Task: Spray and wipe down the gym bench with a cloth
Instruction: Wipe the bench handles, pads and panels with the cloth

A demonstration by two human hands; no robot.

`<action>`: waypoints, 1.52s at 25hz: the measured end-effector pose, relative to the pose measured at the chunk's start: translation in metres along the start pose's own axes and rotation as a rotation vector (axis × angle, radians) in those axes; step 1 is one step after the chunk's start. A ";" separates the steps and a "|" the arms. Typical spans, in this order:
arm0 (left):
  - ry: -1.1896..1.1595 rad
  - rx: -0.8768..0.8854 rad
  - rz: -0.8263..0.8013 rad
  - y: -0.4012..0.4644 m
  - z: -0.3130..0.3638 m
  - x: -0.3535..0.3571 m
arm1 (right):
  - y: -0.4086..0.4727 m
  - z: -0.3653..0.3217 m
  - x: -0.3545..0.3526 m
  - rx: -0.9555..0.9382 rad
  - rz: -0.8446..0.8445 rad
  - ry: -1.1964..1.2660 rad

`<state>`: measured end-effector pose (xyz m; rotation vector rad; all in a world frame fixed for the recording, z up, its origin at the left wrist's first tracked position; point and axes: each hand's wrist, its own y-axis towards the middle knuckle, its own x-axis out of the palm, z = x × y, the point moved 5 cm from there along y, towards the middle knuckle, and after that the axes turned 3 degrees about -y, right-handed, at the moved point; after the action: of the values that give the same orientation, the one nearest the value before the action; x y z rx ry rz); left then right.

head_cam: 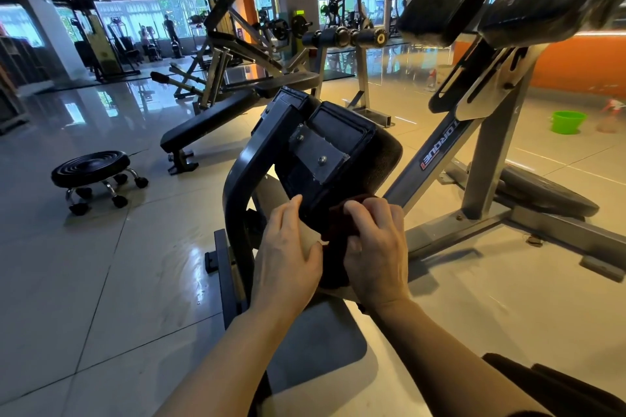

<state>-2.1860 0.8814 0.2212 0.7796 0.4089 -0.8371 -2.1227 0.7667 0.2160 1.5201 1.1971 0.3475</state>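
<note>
Both hands at the pad lower edge. Right hand grip curls around the dark cloth, pressing it under the pad rim to wipe. Left hand, fingers fairly straight, braces the pad beside it, holding nothing. Frame post crowds left of the pad; open floor right of it.

Both forearms extended forward, left hand fingers straight, right hand fingers curled

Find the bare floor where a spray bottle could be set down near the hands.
Bare tiles lie between the rolling stool, flat bench and the machine's black frame. It is crowded at the pad, where both hands, left and right, hold the cloth.
</note>
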 end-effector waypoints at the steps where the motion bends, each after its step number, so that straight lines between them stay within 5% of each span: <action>1: -0.004 -0.016 -0.028 -0.002 -0.001 0.000 | -0.004 0.006 0.002 0.057 -0.016 0.014; 5: -0.014 -0.042 -0.055 -0.004 -0.004 -0.002 | 0.006 -0.012 -0.009 -0.028 0.049 0.102; 9: -0.033 -0.067 -0.075 -0.007 -0.010 -0.001 | 0.003 -0.022 0.005 -0.256 -0.118 0.024; 19: -0.044 -0.140 -0.007 -0.005 -0.012 0.001 | -0.001 -0.016 0.003 -0.367 -0.158 0.021; 23: 0.002 -0.041 0.015 -0.010 0.001 0.003 | -0.005 0.006 0.000 -0.290 -0.237 -0.019; 28: 0.021 0.017 0.086 -0.004 0.014 0.007 | 0.033 0.004 -0.021 -0.268 -0.074 0.089; 33: -0.051 -0.024 0.068 -0.003 0.013 0.004 | 0.019 0.040 -0.021 -0.085 -0.332 0.016; 38: -0.124 -0.068 0.144 0.001 0.017 0.003 | 0.069 0.030 -0.050 -0.031 0.027 0.032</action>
<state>-2.1826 0.8674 0.2316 0.6818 0.2663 -0.7285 -2.0888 0.7181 0.2842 1.5098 1.1920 0.4084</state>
